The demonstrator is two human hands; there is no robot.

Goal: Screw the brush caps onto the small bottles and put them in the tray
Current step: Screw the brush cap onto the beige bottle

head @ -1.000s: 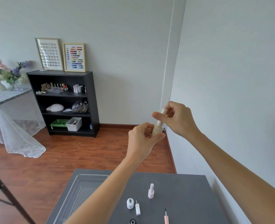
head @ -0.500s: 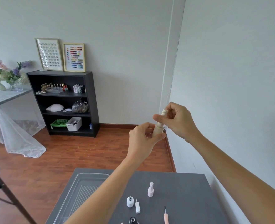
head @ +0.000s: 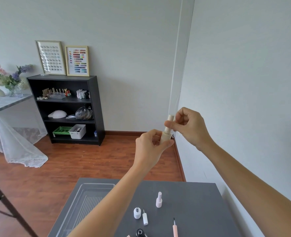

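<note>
Your left hand point(head: 150, 147) grips the beige bottle point(head: 165, 136) up at chest height, clear of the table point(head: 201, 202), so your right hand point(head: 190, 127) can pinch the ribbed brush cap point(head: 169, 122) and twist it. The cap looks seated on the neck. The clear tray point(head: 90, 199) waits at the table's left. A white bottle point(head: 137, 213) and its loose cap point(head: 145, 218) sit near you.
</note>
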